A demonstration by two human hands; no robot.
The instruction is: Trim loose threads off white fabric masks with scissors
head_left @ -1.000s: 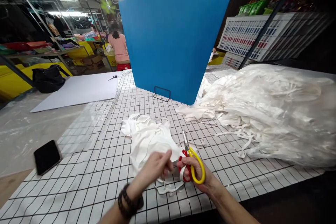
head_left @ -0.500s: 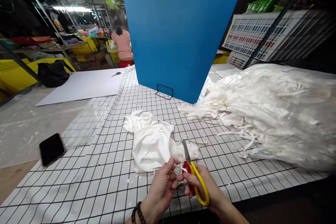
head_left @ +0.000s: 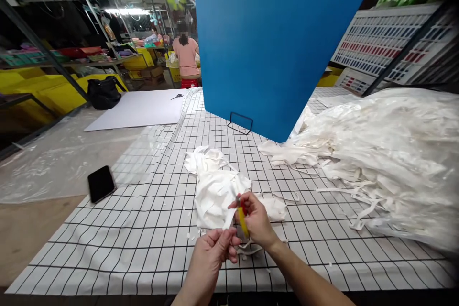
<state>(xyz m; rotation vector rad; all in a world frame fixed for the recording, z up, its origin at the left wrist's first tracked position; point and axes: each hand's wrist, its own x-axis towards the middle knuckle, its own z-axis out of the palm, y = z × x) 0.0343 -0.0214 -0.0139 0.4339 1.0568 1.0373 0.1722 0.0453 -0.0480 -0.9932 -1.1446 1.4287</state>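
Strip [head_left: 228, 220] pinched in left fingers [head_left: 224, 241] near cloth edge [head_left: 143, 287]; right fingers [head_left: 252, 202] grip scissors [head_left: 243, 223].

Left hand [head_left: 210, 251], between 6 and 7 o'clock from the centre of the view: bare, broad across the back, with a rounded thumb [head_left: 224, 240]. Right hand [head_left: 258, 220], between 5 and 6 o'clock: bare, with rounded knuckles. Right forearm [head_left: 301, 267], at 5 o'clock: bare as far as the lower edge, smooth in outline, narrowest at the wrist. Fingernail detail is too small to tell.
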